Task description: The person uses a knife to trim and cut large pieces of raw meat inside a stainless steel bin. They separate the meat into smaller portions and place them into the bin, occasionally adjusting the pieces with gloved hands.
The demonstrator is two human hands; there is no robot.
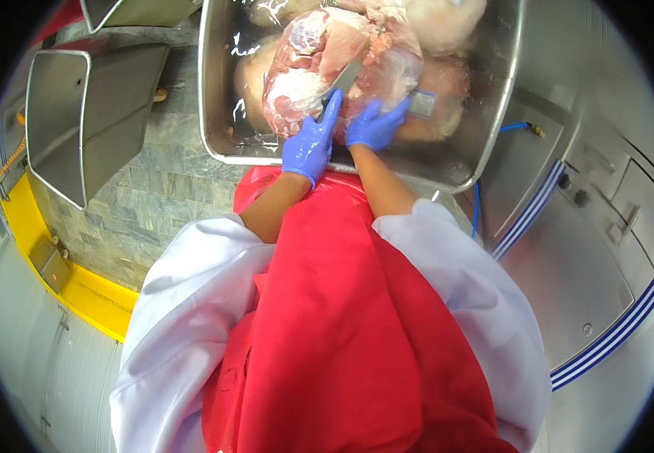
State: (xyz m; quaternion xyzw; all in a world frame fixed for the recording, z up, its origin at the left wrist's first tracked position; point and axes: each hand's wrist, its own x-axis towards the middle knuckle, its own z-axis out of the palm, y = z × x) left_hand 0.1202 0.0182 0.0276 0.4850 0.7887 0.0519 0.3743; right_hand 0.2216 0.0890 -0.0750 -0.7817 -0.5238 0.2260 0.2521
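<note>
My left hand [309,151], in a blue glove, is closed around a knife, its index finger stretched toward the blade. The knife blade [348,75] lies against a large raw cut of meat [300,83], pink with white fat. My right hand [372,128], also in a blue glove, rests at the near side of the meat with thumb and fingers apart. Beside its fingertips is a small flat grey-blue rectangle [422,103] that I cannot identify. Several other pale pieces of meat [447,26] lie around the cut, inside a deep metal tub [210,98].
Grey metal bins [119,113] stand at the left on a tiled floor [134,204], near a yellow wall base [93,291]. Metal cabinets with blue-striped edges [576,279] stand at the right. A blue hose [514,127] runs beside the tub. My red apron [327,325] reaches the tub's near rim.
</note>
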